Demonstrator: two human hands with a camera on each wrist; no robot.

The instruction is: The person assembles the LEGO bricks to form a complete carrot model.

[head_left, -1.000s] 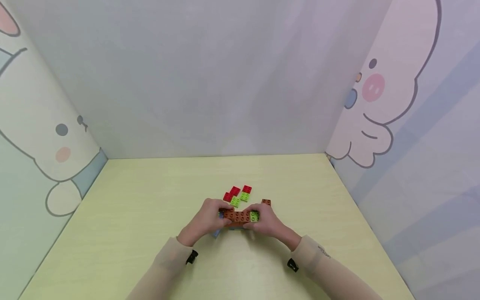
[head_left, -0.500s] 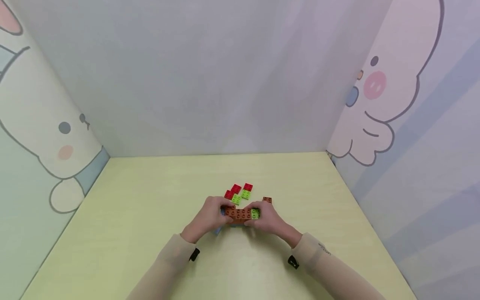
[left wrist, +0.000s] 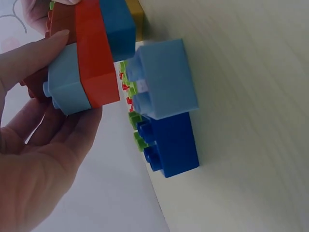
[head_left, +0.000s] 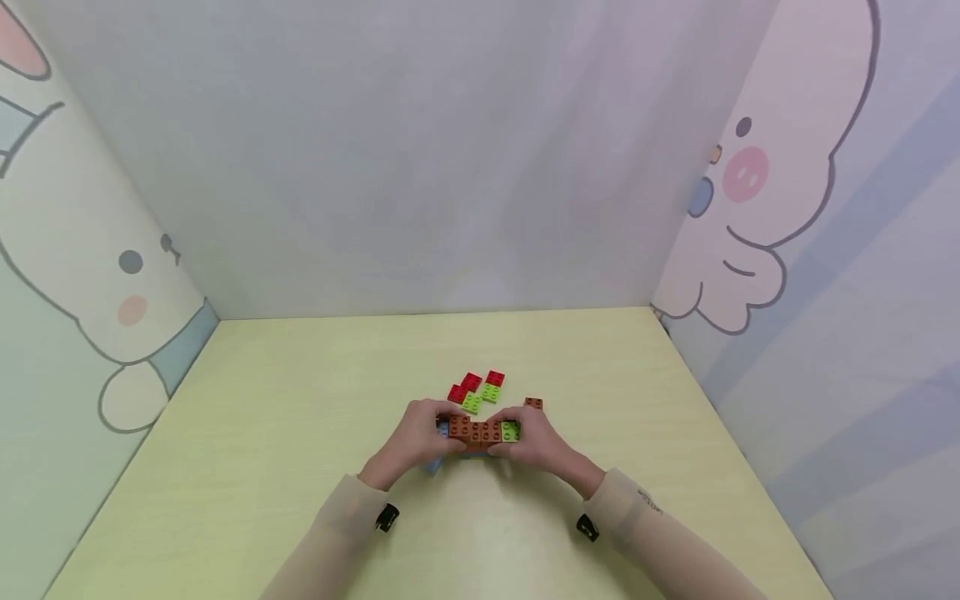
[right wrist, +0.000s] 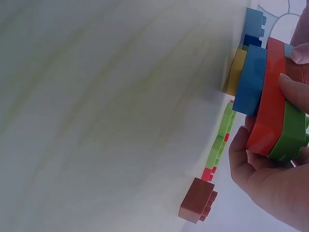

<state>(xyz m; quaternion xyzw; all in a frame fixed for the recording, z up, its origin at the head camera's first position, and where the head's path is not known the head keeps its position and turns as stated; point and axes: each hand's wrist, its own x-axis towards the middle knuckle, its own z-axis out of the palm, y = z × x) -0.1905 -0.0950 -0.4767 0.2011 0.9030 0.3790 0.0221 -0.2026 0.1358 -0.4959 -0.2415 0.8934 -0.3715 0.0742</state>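
Note:
Both hands grip one stack of toy building bricks. In the head view, my left hand [head_left: 416,437] pinches its left end and my right hand [head_left: 536,437] its right end. Brown bricks [head_left: 475,432] form the middle of the top row. A light blue brick [left wrist: 67,79] sits at the left end, under the left hand's fingers. At the right end is a green brick [right wrist: 289,130], held by the right thumb and fingers. Below this row runs a long orange-red brick [right wrist: 266,101]. Beneath it are a blue brick [right wrist: 251,79] and a yellow brick [right wrist: 235,72].
Close by the left hand, a loose light blue brick [left wrist: 166,79] lies beside a dark blue brick [left wrist: 174,145]. Behind the stack lie several red bricks [head_left: 471,382] and light green bricks [head_left: 491,392]. A brown brick [head_left: 534,403] rests beyond the right hand on the table [head_left: 315,367].

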